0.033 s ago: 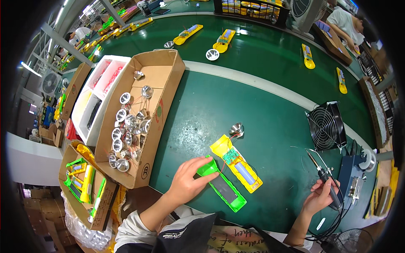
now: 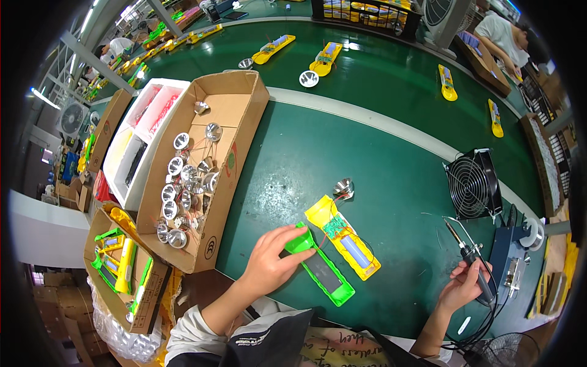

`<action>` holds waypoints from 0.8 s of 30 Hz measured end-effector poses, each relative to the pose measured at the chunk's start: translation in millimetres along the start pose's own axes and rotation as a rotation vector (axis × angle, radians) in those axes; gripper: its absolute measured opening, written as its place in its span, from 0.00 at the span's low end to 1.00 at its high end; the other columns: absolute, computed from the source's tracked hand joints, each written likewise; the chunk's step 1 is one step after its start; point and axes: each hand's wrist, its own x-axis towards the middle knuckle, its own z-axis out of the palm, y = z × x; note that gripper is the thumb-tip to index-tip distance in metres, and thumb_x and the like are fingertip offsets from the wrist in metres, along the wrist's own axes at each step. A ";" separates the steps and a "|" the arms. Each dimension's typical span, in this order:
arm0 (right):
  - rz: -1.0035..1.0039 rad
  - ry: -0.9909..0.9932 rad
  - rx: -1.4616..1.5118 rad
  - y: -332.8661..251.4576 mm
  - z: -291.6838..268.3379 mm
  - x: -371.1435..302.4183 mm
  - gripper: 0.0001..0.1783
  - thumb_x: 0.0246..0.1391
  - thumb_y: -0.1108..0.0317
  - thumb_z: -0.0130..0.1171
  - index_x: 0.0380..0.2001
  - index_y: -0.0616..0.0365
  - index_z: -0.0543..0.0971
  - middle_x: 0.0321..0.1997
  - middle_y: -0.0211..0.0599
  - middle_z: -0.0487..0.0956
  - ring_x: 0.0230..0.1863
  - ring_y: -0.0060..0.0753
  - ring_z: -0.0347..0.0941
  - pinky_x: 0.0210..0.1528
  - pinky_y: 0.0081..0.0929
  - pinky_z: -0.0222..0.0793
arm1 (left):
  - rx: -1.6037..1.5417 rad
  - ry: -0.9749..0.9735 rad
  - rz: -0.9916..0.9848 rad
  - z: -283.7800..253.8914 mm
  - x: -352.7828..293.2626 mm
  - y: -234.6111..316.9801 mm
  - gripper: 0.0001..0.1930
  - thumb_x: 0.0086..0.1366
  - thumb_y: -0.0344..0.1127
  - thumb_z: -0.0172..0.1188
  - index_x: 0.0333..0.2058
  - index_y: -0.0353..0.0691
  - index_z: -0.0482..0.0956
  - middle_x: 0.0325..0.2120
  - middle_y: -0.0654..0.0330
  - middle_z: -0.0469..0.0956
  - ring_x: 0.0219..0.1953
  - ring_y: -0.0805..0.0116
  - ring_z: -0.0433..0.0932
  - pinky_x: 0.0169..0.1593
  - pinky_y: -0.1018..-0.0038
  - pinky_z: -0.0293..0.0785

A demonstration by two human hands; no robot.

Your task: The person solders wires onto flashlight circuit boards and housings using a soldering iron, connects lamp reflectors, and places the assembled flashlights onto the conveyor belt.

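My left hand point(image 2: 269, 260) pinches the wide head end of a green plastic flashlight half-shell point(image 2: 330, 278), thumb on one side and fingers on the other. A dark strip lies inside that shell. Just right of it, a yellow half-shell point(image 2: 318, 214) lies open side up, with a green circuit board point(image 2: 335, 227) and a blue-purple battery cell point(image 2: 356, 252) inside. Thin red wires run from the board to a silver reflector point(image 2: 343, 188) beyond it. At the right, my right hand point(image 2: 463, 284) is closed round the handle of a soldering iron point(image 2: 480, 275), tip pointing up and away.
A cardboard box point(image 2: 244, 147) of reflectors stands at left, beside a white foam tray point(image 2: 125, 168) and a smaller box point(image 2: 156, 300) of shells. A black fan point(image 2: 472, 183), blue soldering station point(image 2: 506, 244) and solder spool point(image 2: 534, 233) line the right. Yellow shells point(image 2: 324, 59) lie on the green conveyor point(image 2: 379, 73).
The green half-shell has shifted very slightly left with my left hand. My right hand and the yellow half-shell look unmoved.
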 end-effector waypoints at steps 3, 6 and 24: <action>-0.013 -0.037 -0.009 4.6 -4.6 0.4 0.10 0.53 0.67 0.46 0.34 0.63 0.65 0.19 0.37 0.70 0.14 0.15 0.61 0.15 0.08 0.54 | -0.035 0.004 -0.023 -16.7 7.1 1.9 0.16 0.38 0.20 0.54 0.29 0.44 0.78 0.40 0.57 0.70 0.42 0.54 0.70 0.43 0.66 0.66; -0.010 -0.018 -0.025 2.3 -3.0 1.2 0.09 0.53 0.67 0.46 0.33 0.63 0.65 0.19 0.37 0.70 0.14 0.15 0.61 0.15 0.08 0.54 | -0.167 0.047 -0.028 -22.4 15.2 -12.4 0.14 0.41 0.22 0.52 0.30 0.42 0.75 0.39 0.58 0.71 0.42 0.58 0.69 0.43 0.67 0.65; -0.003 -0.020 -0.014 2.1 3.2 -1.1 0.09 0.52 0.67 0.48 0.31 0.62 0.65 0.18 0.35 0.69 0.13 0.16 0.61 0.14 0.09 0.55 | -0.130 -0.388 0.112 -1.9 82.0 -9.1 0.25 0.41 0.42 0.64 0.40 0.45 0.72 0.45 0.54 0.63 0.46 0.55 0.65 0.47 0.66 0.64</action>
